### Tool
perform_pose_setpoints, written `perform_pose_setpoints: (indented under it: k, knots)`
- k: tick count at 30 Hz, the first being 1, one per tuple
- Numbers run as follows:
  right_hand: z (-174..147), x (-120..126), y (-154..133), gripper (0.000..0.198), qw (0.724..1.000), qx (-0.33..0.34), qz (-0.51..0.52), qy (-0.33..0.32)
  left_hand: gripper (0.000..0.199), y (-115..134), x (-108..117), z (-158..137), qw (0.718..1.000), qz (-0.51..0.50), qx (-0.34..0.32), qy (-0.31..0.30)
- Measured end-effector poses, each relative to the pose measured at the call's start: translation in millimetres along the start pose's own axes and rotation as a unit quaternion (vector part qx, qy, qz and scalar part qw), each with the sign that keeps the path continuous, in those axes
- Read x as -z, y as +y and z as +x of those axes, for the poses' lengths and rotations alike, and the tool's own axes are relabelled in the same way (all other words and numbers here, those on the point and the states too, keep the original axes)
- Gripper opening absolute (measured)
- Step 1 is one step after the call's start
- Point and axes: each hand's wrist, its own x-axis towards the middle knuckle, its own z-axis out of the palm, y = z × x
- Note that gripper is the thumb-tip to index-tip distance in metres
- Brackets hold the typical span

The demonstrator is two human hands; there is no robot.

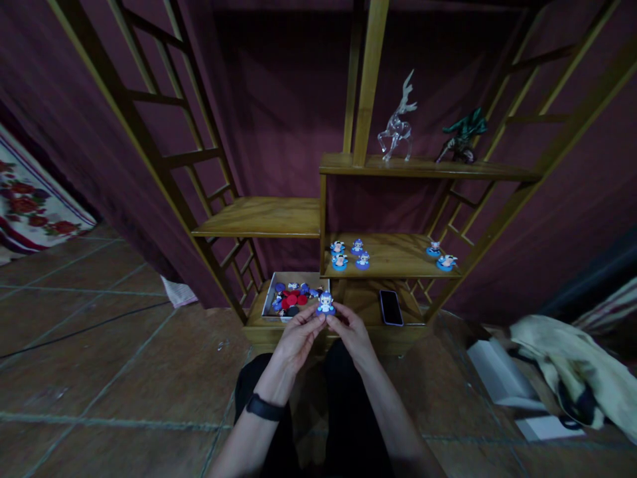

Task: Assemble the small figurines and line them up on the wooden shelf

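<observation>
Between my two hands is a small blue-and-white figurine (pixel 326 304) on a round purple-blue base, held upright in front of the low shelf. The fingers of my left hand (pixel 297 337) are closed on its left side. My right hand (pixel 352 332) pinches the base from the other side. Just behind my left hand, a shallow box (pixel 267 307) holds a jumble of blue, red and dark round bases and figurine parts. Similar figurines stand on the shelf above: a group at its left end, including a purple one (pixel 363 259), and a blue-based pair (pixel 446 263) at its right end.
A phone (pixel 391 308) lies on the lowest shelf, right of my hands. Higher up stand a clear deer ornament (pixel 397 126) and a dark green statuette (pixel 464 136). The wooden shelf unit (pixel 259 216) frames the space. A white box (pixel 502 373) and pale cloth lie on the floor at right.
</observation>
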Motion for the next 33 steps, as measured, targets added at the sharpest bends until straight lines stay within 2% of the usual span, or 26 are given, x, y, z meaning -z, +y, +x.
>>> perform_pose_setpoints:
  k: [8,12,18,27,33]
  knots:
    - [2,3,-1,0.044,1.000,0.017,0.016,-0.009,0.033,-4,-2,0,1.000,-0.004,-0.009,0.014]
    - [1,2,-4,0.041,1.000,0.015,0.021,-0.006,0.031,-4,-2,0,0.999,0.002,-0.004,0.044]
    - [1,2,-6,0.041,1.000,0.000,0.028,0.001,0.036,-4,-6,0,0.998,0.028,-0.014,0.048]
    - [0,6,-6,0.048,0.998,-0.030,0.051,-0.005,0.044,-8,-7,6,0.984,0.122,-0.091,0.093]
    - [-1,7,-10,0.046,0.998,-0.025,0.064,-0.014,0.045,-6,-13,7,0.975,0.158,-0.137,0.080]
